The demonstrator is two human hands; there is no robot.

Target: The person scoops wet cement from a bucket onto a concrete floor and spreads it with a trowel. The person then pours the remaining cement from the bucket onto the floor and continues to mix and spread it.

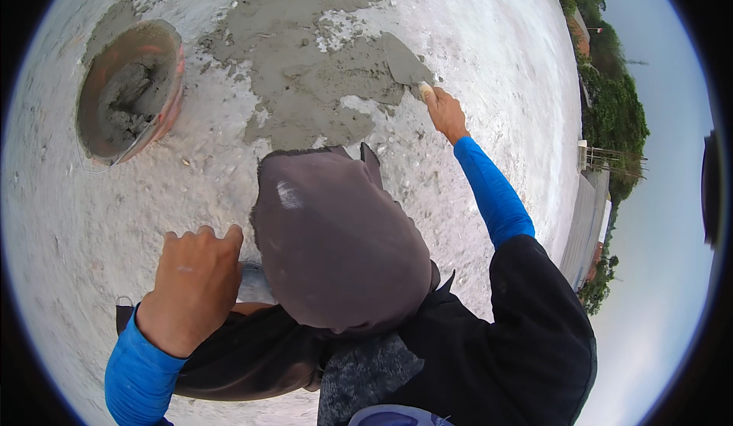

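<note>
My right hand is stretched out ahead and closed round the pale handle of a trowel. The trowel's flat grey blade lies against the right edge of a patch of wet mortar, which is spread unevenly over the rough whitish surface. Nearer to me on the left, my left hand is raised beside my dark-clothed leg with its fingers curled in. The fingertips are turned out of sight, so whether anything is in them cannot be seen.
At the far left stands a reddish bucket, partly filled with grey mortar and with a thin wire handle. A rounded form in dark cloth blocks the middle of the view. Trees and roofs lie beyond the surface's right edge.
</note>
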